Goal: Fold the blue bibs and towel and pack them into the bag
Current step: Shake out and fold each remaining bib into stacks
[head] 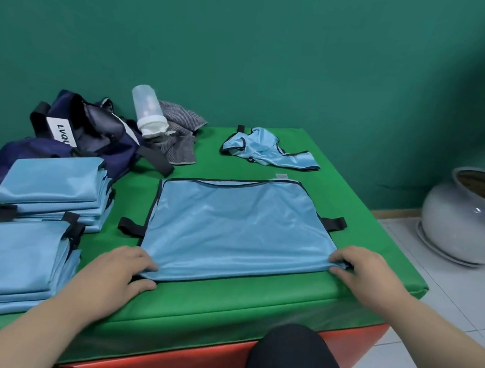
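Pinching the flat light-blue mesh bib's (241,230) near corners with left hand (116,272) and right hand (369,273).
I see two folded stacks (51,185); crumpled blue bib (267,150), grey striped towel (178,140), packing remain.

light: even, soft | shadows: faint | edges: wide-angle bend | focus: slightly soft

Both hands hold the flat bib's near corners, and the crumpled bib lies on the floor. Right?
No: the head view shows the crumpled bib on the green mat. The left hand and right hand do hold the flat bib by its near corners.
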Demonstrator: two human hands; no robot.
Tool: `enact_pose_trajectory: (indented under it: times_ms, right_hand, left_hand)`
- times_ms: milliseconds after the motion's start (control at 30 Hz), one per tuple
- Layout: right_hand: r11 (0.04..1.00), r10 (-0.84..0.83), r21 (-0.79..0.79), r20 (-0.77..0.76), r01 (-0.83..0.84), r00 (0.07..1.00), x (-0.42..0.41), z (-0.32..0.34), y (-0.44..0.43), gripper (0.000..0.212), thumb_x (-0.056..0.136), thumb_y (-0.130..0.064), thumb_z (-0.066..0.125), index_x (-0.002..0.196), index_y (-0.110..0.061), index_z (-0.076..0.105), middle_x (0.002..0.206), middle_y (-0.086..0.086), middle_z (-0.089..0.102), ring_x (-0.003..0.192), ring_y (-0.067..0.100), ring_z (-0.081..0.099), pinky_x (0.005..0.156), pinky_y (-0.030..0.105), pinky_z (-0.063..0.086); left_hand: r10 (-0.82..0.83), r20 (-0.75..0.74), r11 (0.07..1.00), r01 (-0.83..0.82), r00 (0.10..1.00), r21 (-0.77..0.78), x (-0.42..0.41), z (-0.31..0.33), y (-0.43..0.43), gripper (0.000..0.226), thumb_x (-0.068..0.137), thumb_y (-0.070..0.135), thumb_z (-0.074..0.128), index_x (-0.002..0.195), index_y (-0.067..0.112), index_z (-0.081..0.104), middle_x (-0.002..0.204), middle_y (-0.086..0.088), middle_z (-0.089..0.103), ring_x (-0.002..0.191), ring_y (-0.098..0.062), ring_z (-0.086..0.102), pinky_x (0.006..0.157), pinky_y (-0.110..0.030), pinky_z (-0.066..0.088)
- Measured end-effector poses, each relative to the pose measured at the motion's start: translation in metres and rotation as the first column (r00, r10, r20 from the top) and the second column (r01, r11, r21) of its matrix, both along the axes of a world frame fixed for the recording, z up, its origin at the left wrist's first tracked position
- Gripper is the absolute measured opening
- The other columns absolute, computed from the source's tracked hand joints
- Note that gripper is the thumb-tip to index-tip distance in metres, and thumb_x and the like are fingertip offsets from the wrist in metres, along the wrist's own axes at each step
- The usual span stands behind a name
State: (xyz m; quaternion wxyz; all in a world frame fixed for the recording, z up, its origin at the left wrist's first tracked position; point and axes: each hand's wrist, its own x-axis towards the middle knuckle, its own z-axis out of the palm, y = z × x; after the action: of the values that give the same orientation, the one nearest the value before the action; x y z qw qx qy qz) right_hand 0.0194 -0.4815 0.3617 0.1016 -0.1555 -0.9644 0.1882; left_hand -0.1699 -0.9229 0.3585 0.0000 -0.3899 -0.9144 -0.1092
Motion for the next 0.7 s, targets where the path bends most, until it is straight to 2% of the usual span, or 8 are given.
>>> enact_pose_trajectory:
  times_ms: [67, 133, 233, 333, 500, 633, 700]
  right_hand:
    - [1.000, 0.012, -0.005, -0.056, -0.012, 0.998, 0.001, -0.004, 0.004, 0.007, 0.087, -0.026, 0.076, 0.094, -0.027, 0.073, 0.090, -0.018, 0.067, 0.087, 0.008, 0.062, 0.084, 0.039, 0.052]
    - [0.999, 0.045, 0.028, -0.089, -0.042, 0.995, 0.000, -0.009, 0.008, 0.009, 0.085, -0.026, 0.077, 0.093, -0.028, 0.072, 0.089, -0.020, 0.067, 0.086, 0.005, 0.062, 0.081, 0.038, 0.053]
    - [0.991, 0.123, 0.062, -0.086, -0.118, 0.989, -0.001, -0.011, 0.017, 0.020, 0.082, -0.033, 0.079, 0.100, -0.030, 0.072, 0.095, -0.025, 0.065, 0.092, 0.002, 0.060, 0.086, 0.036, 0.050]
    - [0.976, 0.194, 0.110, -0.039, -0.189, 0.980, -0.005, -0.011, 0.025, 0.025, 0.083, -0.038, 0.077, 0.106, -0.032, 0.073, 0.102, -0.025, 0.064, 0.098, 0.004, 0.059, 0.091, 0.036, 0.047]
    - [0.960, 0.216, 0.194, -0.061, -0.201, 0.974, -0.015, -0.013, 0.026, 0.015, 0.084, -0.018, 0.076, 0.095, -0.028, 0.074, 0.094, -0.018, 0.065, 0.090, 0.011, 0.058, 0.083, 0.038, 0.048]
    - [0.972, 0.174, 0.171, -0.067, -0.161, 0.982, -0.014, -0.010, 0.024, 0.013, 0.078, -0.017, 0.075, 0.084, -0.028, 0.072, 0.082, -0.019, 0.063, 0.080, 0.009, 0.055, 0.078, 0.040, 0.049]
    - [0.978, 0.167, 0.135, -0.051, -0.159, 0.985, -0.007, -0.003, 0.022, 0.012, 0.076, -0.019, 0.070, 0.077, -0.031, 0.069, 0.074, -0.020, 0.059, 0.076, 0.004, 0.052, 0.073, 0.039, 0.049]
  left_hand:
    - [-0.016, -0.091, 1.000, 0.014, 0.996, -0.028, -0.002, -0.004, 0.002, 0.026, 0.086, 0.037, 0.075, 0.111, 0.030, 0.072, 0.105, 0.019, 0.065, 0.099, -0.010, 0.062, 0.086, -0.031, 0.052]
    - [-0.068, -0.246, 0.998, 0.062, 0.967, -0.031, -0.001, -0.010, 0.006, 0.021, 0.082, 0.029, 0.075, 0.103, 0.026, 0.075, 0.094, 0.014, 0.068, 0.084, -0.014, 0.067, 0.070, -0.033, 0.057]
    - [-0.072, -0.322, 0.997, 0.078, 0.944, 0.007, 0.001, -0.014, 0.010, 0.032, 0.080, 0.033, 0.050, 0.097, 0.023, 0.077, 0.087, 0.013, 0.070, 0.075, -0.014, 0.067, 0.063, -0.033, 0.053]
    - [-0.049, -0.323, 0.998, 0.054, 0.945, 0.008, -0.001, -0.013, 0.014, 0.039, 0.078, 0.039, 0.042, 0.093, 0.026, 0.076, 0.084, 0.016, 0.069, 0.073, -0.013, 0.067, 0.063, -0.032, 0.045]
    - [-0.048, -0.319, 0.999, 0.044, 0.947, -0.020, -0.012, -0.010, 0.013, 0.037, 0.077, 0.037, 0.043, 0.087, 0.026, 0.077, 0.080, 0.017, 0.068, 0.068, -0.014, 0.067, 0.063, -0.030, 0.041]
    - [0.007, -0.247, 0.999, 0.000, 0.969, 0.032, -0.012, 0.000, 0.010, 0.022, 0.071, 0.033, 0.059, 0.084, 0.028, 0.076, 0.078, 0.021, 0.068, 0.066, -0.012, 0.066, 0.063, -0.034, 0.050]
    - [0.045, -0.161, 0.997, -0.034, 0.986, 0.073, -0.001, 0.008, 0.007, 0.010, 0.071, 0.028, 0.070, 0.078, 0.034, 0.071, 0.067, 0.024, 0.063, 0.060, -0.005, 0.059, 0.060, -0.029, 0.049]
